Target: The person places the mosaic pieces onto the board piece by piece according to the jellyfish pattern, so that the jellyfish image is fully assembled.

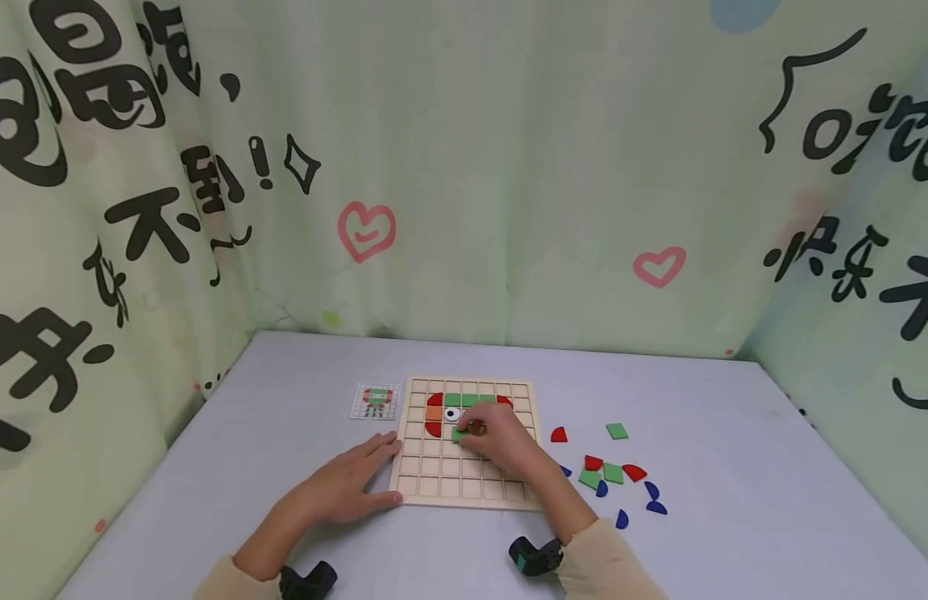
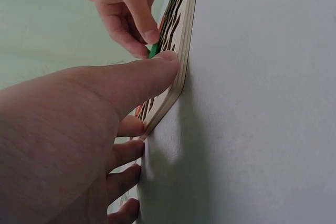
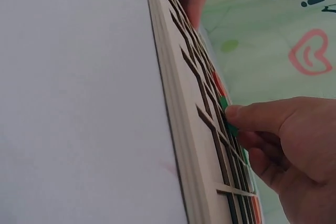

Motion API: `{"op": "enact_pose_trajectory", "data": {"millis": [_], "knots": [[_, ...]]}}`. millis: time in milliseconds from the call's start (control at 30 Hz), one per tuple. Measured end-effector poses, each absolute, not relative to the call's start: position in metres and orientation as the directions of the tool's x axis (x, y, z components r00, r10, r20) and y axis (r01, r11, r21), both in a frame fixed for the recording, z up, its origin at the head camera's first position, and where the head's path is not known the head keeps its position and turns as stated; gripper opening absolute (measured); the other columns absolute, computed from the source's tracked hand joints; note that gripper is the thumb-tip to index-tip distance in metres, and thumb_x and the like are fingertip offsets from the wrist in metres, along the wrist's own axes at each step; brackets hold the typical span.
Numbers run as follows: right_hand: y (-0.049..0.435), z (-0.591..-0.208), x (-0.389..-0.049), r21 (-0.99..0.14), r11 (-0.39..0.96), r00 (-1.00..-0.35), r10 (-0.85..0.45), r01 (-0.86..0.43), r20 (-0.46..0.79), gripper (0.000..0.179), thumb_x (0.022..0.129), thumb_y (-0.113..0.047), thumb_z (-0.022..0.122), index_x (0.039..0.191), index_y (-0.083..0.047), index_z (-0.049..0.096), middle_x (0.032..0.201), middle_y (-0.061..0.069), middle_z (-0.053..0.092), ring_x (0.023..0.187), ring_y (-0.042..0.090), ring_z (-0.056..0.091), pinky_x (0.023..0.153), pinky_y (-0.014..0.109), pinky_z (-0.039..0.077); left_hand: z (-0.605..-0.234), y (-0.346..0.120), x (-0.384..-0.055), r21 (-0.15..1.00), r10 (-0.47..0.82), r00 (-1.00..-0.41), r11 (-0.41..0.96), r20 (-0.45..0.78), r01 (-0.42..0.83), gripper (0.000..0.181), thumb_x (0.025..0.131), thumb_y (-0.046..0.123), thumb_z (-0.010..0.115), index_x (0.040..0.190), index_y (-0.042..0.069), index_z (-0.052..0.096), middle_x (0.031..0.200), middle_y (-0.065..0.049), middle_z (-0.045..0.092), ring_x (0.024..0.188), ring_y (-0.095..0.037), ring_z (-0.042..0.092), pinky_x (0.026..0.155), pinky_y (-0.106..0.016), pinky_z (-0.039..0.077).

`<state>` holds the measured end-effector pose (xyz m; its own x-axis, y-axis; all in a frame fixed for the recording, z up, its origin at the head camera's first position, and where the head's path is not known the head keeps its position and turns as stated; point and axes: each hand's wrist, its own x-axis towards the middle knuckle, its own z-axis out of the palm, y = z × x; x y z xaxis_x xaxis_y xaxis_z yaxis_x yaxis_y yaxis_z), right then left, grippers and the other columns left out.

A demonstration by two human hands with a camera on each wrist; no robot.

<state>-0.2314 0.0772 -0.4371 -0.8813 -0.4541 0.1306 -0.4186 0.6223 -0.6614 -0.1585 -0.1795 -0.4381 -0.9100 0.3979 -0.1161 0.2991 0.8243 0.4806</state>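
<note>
While the left hand [image 1: 351,485] rests its extended fingers and thumb along the left side of the wooden grid board [image 1: 432,490], gripping nothing, the right hand [image 1: 499,439] pinches a green square tile [image 1: 458,435] between thumb and fingertips, low over the grid. Just beyond the grip sits an eye tile [image 1: 452,414]; well left of it, a pattern card [image 1: 376,402]; rightward, a loose red quarter-circle [image 1: 559,435] and blue half-circle [image 1: 622,519].

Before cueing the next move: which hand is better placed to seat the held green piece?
Probably the right hand: it pinches the green piece at the wooden board. The left hand touches the board's left edge.
</note>
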Motion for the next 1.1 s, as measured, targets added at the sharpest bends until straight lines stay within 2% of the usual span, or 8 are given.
{"op": "enact_pose_trajectory", "data": {"millis": [400, 667, 900, 1100], "knots": [[0.069, -0.438, -0.232, -0.639, 0.641, -0.885, -0.443, -0.425, 0.143, 0.006, 0.084, -0.006, 0.073, 0.089, -0.009, 0.073, 0.094, 0.0, 0.068, 0.08, 0.01, 0.056, 0.069, 0.019, 0.05, -0.438, -0.178, -0.16, 0.485, 0.385, -0.913, 0.829, -0.135, 0.278, 0.077, 0.086, 0.049, 0.068, 0.148, 0.014, 0.039, 0.158, -0.006, 0.031, 0.146, -0.031, 0.03, 0.115, -0.051, 0.032], [0.063, -0.439, -0.236, -0.628, 0.641, -0.88, -0.447, -0.442, 0.163, 0.005, 0.086, -0.005, 0.07, 0.085, -0.008, 0.074, 0.104, 0.003, 0.07, 0.096, 0.016, 0.062, 0.078, 0.025, 0.054, -0.437, -0.18, -0.158, 0.482, 0.379, -0.917, 0.83, -0.121, 0.28, 0.077, 0.086, 0.049, 0.068, 0.148, 0.014, 0.04, 0.158, -0.006, 0.032, 0.146, -0.032, 0.03, 0.116, -0.052, 0.031], [0.068, -0.439, -0.234, -0.65, 0.62, -0.874, -0.463, -0.44, 0.15, 0.008, 0.085, -0.005, 0.072, 0.089, -0.011, 0.074, 0.097, 0.0, 0.067, 0.082, 0.011, 0.057, 0.071, 0.02, 0.051, -0.438, -0.181, -0.158, 0.484, 0.379, -0.917, 0.83, -0.126, 0.277, 0.077, 0.085, 0.048, 0.069, 0.148, 0.014, 0.04, 0.158, -0.006, 0.032, 0.146, -0.032, 0.03, 0.116, -0.052, 0.032], [0.081, -0.439, -0.229, -0.661, 0.607, -0.874, -0.459, -0.44, 0.161, 0.012, 0.086, -0.008, 0.071, 0.097, -0.012, 0.074, 0.098, -0.002, 0.067, 0.081, 0.009, 0.059, 0.072, 0.021, 0.051, -0.439, -0.18, -0.159, 0.474, 0.382, -0.917, 0.833, -0.117, 0.287, 0.077, 0.085, 0.049, 0.068, 0.148, 0.013, 0.04, 0.158, -0.007, 0.032, 0.145, -0.032, 0.03, 0.116, -0.052, 0.031]]}}
